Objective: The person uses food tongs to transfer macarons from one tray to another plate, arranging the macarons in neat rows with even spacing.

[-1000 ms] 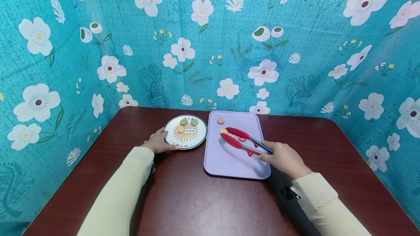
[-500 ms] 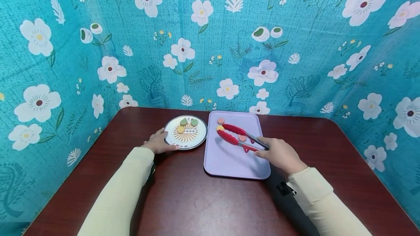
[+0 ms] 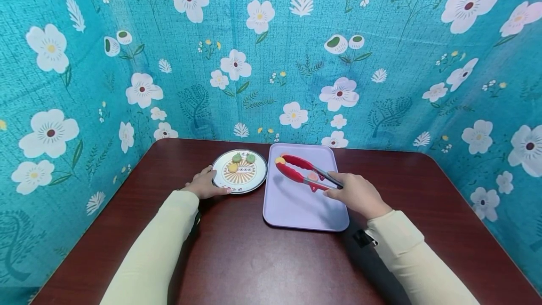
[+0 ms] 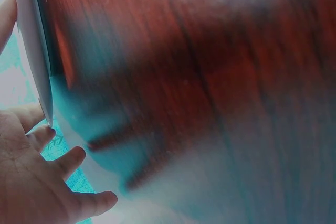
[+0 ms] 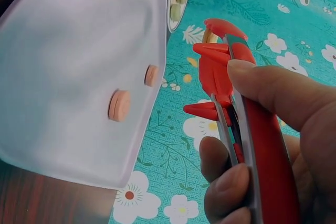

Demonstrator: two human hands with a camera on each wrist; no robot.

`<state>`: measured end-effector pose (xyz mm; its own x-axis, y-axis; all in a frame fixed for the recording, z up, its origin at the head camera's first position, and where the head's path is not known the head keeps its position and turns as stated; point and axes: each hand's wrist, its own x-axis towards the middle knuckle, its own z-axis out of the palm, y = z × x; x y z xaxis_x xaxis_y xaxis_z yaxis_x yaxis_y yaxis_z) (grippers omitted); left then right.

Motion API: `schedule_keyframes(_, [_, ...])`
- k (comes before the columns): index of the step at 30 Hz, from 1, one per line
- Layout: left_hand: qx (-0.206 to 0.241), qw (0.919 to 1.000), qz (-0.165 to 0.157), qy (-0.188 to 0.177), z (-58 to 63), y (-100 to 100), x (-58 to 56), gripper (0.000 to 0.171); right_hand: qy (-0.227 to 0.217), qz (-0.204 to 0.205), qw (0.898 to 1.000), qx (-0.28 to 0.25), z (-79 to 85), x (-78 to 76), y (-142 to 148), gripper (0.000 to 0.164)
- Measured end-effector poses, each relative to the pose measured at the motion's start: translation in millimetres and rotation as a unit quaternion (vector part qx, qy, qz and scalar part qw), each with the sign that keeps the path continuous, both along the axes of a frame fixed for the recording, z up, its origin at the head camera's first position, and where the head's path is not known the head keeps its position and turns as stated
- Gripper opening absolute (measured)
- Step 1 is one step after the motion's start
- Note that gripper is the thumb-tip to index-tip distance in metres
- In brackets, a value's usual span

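Note:
My right hand (image 3: pixel 360 194) grips red-and-metal tongs (image 3: pixel 290 172) over the lilac tray (image 3: pixel 305 215). Pinched in the tongs' tips is a yellow macaron (image 3: pixel 280 160), raised above the tray in the right wrist view. Two pink macarons lie on the tray, the nearer one (image 5: pixel 119 105) and a farther one (image 5: pixel 151 75); the tongs partly cover them in the head view. My left hand (image 3: pixel 204 185) rests with spread fingers against the left rim of a white patterned plate (image 3: pixel 254 180). On that plate sit two green macarons (image 3: pixel 251 158) and a yellow one (image 3: pixel 233 167).
Plate and tray stand side by side on a dark reddish-brown table (image 3: pixel 262 267), with a narrow gap between them. A turquoise flowered cloth (image 3: pixel 271 60) hangs behind the table and along both sides.
The tongs with the yellow macaron have moved left and a little toward the back of the tray, passing over the far pink macaron. The left hand and plate have stayed put.

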<state>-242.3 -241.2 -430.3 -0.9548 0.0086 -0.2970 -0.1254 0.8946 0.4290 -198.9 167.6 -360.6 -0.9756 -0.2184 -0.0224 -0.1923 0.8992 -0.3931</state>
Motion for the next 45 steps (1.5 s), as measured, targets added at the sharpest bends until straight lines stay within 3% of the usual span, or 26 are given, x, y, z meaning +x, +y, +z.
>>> schedule_keyframes(30, [0.017,0.9998,0.007,-0.003,-4.6,-1,-0.6,0.106,0.011,0.021,1.000,-0.003,-2.7,-9.9,-23,0.066])
schedule_keyframes(45, [0.014,0.9999,0.006,-0.001,1.0,1,3.5,0.102,0.011,0.032,0.999,0.000,-1.0,-14.8,-34,0.063])
